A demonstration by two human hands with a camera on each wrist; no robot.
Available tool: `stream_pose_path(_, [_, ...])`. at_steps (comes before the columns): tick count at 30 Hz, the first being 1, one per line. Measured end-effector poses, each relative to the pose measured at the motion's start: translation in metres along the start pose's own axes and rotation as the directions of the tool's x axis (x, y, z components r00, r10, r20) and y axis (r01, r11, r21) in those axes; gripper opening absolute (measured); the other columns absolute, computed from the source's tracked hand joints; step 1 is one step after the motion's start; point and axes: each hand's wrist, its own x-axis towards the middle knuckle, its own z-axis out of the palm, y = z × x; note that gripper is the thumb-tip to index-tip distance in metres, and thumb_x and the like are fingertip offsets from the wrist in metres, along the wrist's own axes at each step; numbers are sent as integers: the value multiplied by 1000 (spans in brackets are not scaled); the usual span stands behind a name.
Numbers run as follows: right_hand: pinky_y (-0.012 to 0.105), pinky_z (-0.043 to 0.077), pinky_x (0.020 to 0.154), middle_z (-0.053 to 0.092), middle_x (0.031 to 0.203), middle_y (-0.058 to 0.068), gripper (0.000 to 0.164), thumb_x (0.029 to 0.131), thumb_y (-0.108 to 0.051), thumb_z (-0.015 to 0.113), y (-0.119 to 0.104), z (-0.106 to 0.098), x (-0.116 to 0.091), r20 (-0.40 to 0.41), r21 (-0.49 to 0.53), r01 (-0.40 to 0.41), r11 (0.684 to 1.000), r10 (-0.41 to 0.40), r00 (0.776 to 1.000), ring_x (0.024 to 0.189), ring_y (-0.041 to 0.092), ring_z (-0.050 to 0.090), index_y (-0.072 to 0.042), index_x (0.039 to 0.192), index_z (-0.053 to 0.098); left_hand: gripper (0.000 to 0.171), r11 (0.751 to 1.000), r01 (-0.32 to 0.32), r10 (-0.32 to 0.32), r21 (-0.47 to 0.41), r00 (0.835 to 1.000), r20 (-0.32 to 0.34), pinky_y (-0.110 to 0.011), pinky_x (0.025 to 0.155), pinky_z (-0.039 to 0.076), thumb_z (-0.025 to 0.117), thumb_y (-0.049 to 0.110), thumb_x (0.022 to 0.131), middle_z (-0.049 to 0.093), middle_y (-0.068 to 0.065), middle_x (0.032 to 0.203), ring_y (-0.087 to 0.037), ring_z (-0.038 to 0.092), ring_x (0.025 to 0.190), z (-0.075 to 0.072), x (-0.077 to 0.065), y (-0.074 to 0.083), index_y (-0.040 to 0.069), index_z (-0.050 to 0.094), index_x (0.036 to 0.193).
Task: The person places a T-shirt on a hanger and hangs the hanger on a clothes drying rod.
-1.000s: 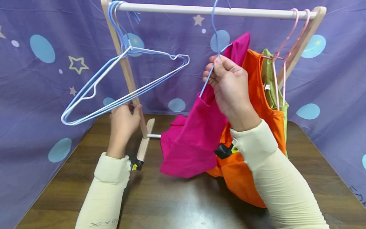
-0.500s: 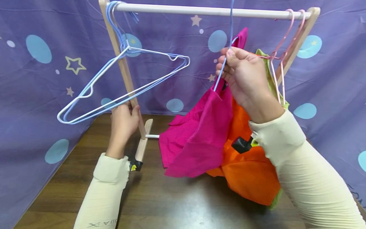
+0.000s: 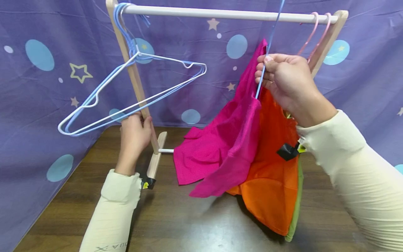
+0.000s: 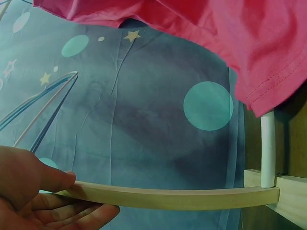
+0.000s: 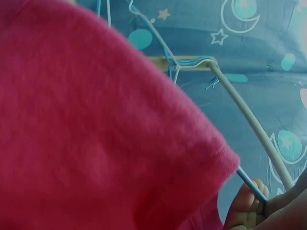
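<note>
My right hand (image 3: 289, 78) pinches the arm of a blue hanger (image 3: 273, 33) just below its neck, thumb against the fingers. On that hanger hangs a magenta garment (image 3: 220, 147), which fills much of the right wrist view. The hanger's upper end passes in front of the white rail (image 3: 201, 13) and leaves the frame at the top. Lower left, my left hand (image 3: 135, 131) grips the rack's wooden post (image 3: 138, 84); the left wrist view shows thumb and fingers on either side of it. An orange garment (image 3: 270, 189) hangs right behind the magenta one.
Several blue and white hangers (image 3: 167, 58) without clothes hang at the rail's left end, above my left hand. Two pink hangers (image 3: 311, 33) are at the right end. A green garment (image 3: 296, 210) shows behind the orange one. The rack stands on a wooden table (image 3: 78, 210).
My right hand has carried the blue hanger and magenta garment rightward along the rail, over more of the orange garment and pink hangers. My left hand stays on the post.
</note>
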Motion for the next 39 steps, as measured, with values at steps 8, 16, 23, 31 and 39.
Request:
stream_pose_path(8, [29,59,64,67,88,13,12,101,0,58,-11,-20,8,-9,-133,-90,987,89,996,69,21,63,7,100,68,26,1000,-4,4,-15,1000,-4,-66,81,45,60,19,101,66,-29,87,-57,62,91,2,0,0,-5,65,93])
stream_pose_path(16, [34,62,65,67,80,14,13,100,1,58,-16,-28,10,-14,-282,-140,949,142,990,67,23,67,7,95,68,27,1000,6,-6,-21,1000,-6,-66,79,45,59,20,101,66,-28,86,-57,62,89,2,0,-1,-5,65,92])
stream_pose_path(23, [34,61,62,69,75,6,21,102,-7,58,-27,-23,6,10,-691,-23,723,42,999,61,17,71,10,112,64,26,1000,-2,1,-30,1000,-10,-66,80,45,60,19,100,67,-28,86,-56,62,90,0,1,0,-5,65,92])
stream_pose_path(31, [20,51,54,73,69,6,33,92,-15,55,-40,-20,0,166,-980,184,77,-201,965,57,14,70,5,104,78,27,1000,-4,4,-30,1000,-9,-64,79,45,60,20,100,67,-27,84,-55,62,88,0,1,-1,-4,65,90])
stream_pose_path(39, [35,45,60,70,62,2,25,85,-13,58,-46,-10,-2,254,-965,234,-115,-203,946,76,31,65,-4,81,82,27,999,-20,19,-29,1000,-20,-66,79,44,60,19,100,65,-29,83,-58,62,90,2,1,-5,-5,64,89])
